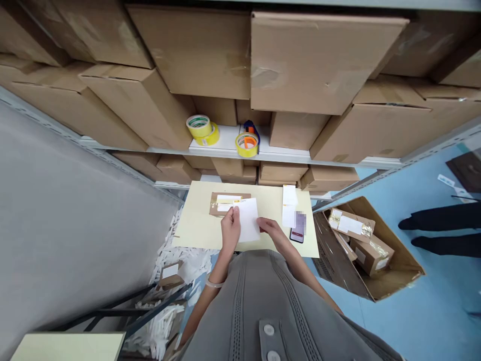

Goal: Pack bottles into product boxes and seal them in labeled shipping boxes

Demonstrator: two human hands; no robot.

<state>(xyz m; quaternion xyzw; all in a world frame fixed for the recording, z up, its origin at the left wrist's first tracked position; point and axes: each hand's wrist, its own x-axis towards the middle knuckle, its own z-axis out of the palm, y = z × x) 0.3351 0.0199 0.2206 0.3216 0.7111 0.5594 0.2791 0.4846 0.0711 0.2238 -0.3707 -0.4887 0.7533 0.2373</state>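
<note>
One pale yellow rectangular bench (201,230) stands before you, and the large open brown cardboard carton (340,263) beside it on your right already holds taped, white-labelled parcels (351,224) that look finished. On the bench, the small flat brown cardboard box (213,205) carries white paper (224,207) on top, but the plain white paper sheet (248,223) overlapping its right end in view appears unattached. Your left hand (230,229) pinches the sheet's left edge, thumb on top; your right hand (272,230), fingers bent, meets its right edge, grip unclear.
</note>
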